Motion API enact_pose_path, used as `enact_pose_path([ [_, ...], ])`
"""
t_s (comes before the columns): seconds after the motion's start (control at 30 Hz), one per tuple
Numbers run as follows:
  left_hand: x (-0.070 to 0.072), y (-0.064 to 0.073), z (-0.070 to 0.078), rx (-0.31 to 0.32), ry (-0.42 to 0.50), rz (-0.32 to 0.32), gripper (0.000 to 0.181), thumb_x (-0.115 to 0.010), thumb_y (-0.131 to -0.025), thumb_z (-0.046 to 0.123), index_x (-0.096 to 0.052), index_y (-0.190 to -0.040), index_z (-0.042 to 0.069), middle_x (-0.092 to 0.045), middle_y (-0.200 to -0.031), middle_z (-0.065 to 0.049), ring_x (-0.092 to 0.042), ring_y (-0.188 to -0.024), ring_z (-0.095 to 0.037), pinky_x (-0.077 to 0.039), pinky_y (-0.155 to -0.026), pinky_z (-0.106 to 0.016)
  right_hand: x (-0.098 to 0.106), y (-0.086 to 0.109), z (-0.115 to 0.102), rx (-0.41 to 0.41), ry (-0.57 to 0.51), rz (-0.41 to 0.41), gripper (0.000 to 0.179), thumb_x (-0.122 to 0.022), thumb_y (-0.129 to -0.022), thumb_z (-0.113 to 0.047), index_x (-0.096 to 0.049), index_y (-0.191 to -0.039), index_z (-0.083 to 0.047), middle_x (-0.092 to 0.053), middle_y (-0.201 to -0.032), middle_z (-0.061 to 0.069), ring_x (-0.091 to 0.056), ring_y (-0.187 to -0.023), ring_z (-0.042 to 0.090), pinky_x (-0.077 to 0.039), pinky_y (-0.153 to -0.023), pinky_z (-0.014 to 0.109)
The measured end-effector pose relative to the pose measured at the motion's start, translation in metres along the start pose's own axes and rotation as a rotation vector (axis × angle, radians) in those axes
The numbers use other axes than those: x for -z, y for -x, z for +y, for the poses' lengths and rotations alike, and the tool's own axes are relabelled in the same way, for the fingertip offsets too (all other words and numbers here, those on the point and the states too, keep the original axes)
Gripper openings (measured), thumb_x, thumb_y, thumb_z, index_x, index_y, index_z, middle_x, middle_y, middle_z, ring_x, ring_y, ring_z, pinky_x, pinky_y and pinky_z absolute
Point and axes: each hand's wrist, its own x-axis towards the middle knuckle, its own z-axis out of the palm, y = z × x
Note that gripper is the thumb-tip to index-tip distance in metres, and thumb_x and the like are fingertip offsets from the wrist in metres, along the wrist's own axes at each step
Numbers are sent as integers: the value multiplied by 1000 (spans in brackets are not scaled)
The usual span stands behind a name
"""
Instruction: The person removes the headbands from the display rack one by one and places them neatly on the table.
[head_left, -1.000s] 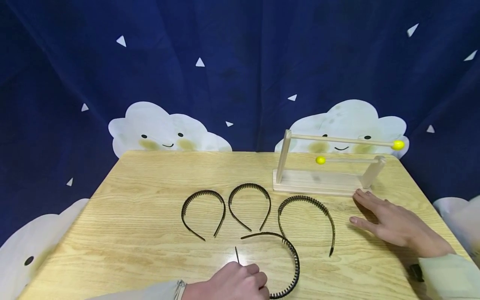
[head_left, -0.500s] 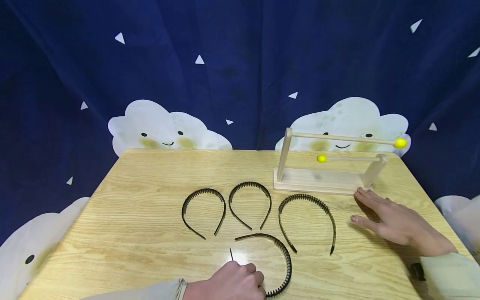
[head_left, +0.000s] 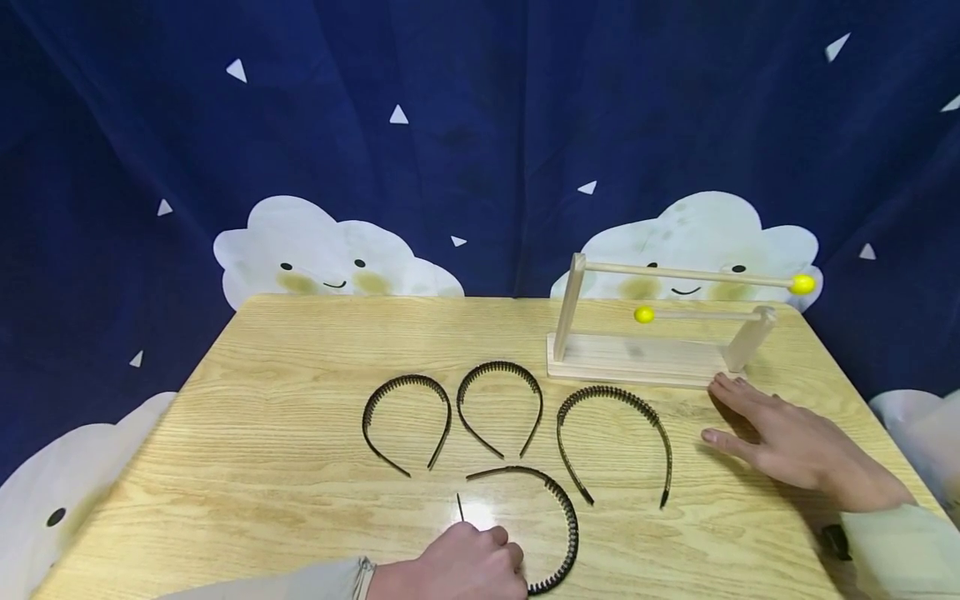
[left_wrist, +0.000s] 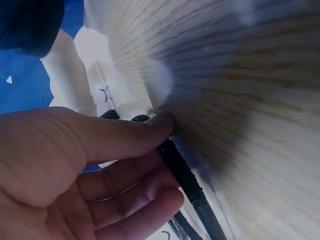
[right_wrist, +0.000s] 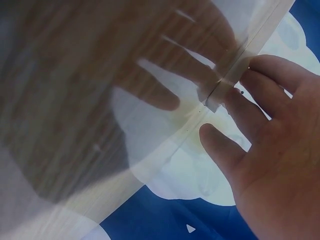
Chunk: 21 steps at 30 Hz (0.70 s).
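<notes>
At the front of the table my left hand [head_left: 468, 565] pinches a dark toothed headband [head_left: 567, 517] between thumb and fingers. In the left wrist view the thumb presses on the band [left_wrist: 182, 172]. One end of this headband sticks out behind the knuckles, and its lower part is hidden by the hand. My right hand [head_left: 787, 442] lies with fingers extended, fingertips right at the front edge of a wooden stand [head_left: 637, 358]. The stand carries two horizontal rods with yellow ball tips, one rod higher than the other. The right wrist view shows the hand [right_wrist: 280, 135] with spread fingers, holding nothing.
Three more toothed headbands lie on the wooden table [head_left: 262, 400]: a left one [head_left: 365, 417], a middle one [head_left: 538, 408] and a larger right one [head_left: 667, 454]. A dark blue curtain [head_left: 480, 125] with clouds hangs behind the table.
My left hand has drawn its headband slightly left, away from the right-hand headband that it overlapped at first. My right hand stays by the stand.
</notes>
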Motion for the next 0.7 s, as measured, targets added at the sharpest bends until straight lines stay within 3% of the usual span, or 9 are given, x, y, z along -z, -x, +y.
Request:
enact_pose_path([
  [0.13,-1,1,1,5,-11,40,41,-70,-82,34,-43,-51,30,-40,-56,15,-22,-51,-3,-19,-33,-17,-1,1,-1,-2,-16,7,86,-57,-95,-62,-39,-153,-1,-32,-158,23,-36,-138,49,-35,-100,67],
  [0.23,-1,1,1,13,-40,105,41,-67,-81,32,-40,-51,27,-37,-54,14,-21,-50,-4,-17,-34,-16,-1,0,-2,-5,-29,3,86,-58,-95,-62,-39,-153,-1,-31,-158,23,-35,-139,48,-33,-102,66],
  [0.37,4,1,-3,22,-76,195,29,-64,-76,26,-43,-56,25,-37,-55,14,-25,-50,-3,-16,-36,-15,-1,-2,-1,-3,-32,3,86,-58,-95,-62,-39,-153,-1,-31,-158,24,-35,-139,48,-33,-102,66],
  [0.47,15,0,-11,56,-42,253,20,-66,-76,24,-51,-63,23,-43,-58,13,-34,-51,-3,-25,-39,-14,-2,-2,1,1,-32,1,85,-57,-95,-61,-39,-153,-1,-32,-157,24,-36,-138,48,-33,-102,66],
  [0.57,30,3,-22,135,56,236,16,-73,-84,32,-68,-84,17,-60,-73,7,-54,-63,-7,-46,-52,-17,-4,0,1,3,-40,-5,83,-57,-96,-59,-38,-154,-1,-32,-157,25,-35,-139,48,-32,-103,67],
  [0.63,40,7,-32,214,125,216,36,-75,-87,41,-73,-105,10,-69,-90,0,-64,-79,-13,-55,-68,-25,-3,3,-1,11,-46,-2,82,-57,-97,-58,-37,-154,-2,-31,-158,24,-33,-140,48,-31,-104,68],
  [0.7,48,14,-44,296,163,205,55,-69,-92,51,-70,-123,5,-71,-109,-8,-67,-101,-22,-55,-88,-34,-1,6,-5,34,-45,23,81,-58,-98,-56,-37,-154,-2,-30,-159,23,-31,-142,46,-27,-108,67],
])
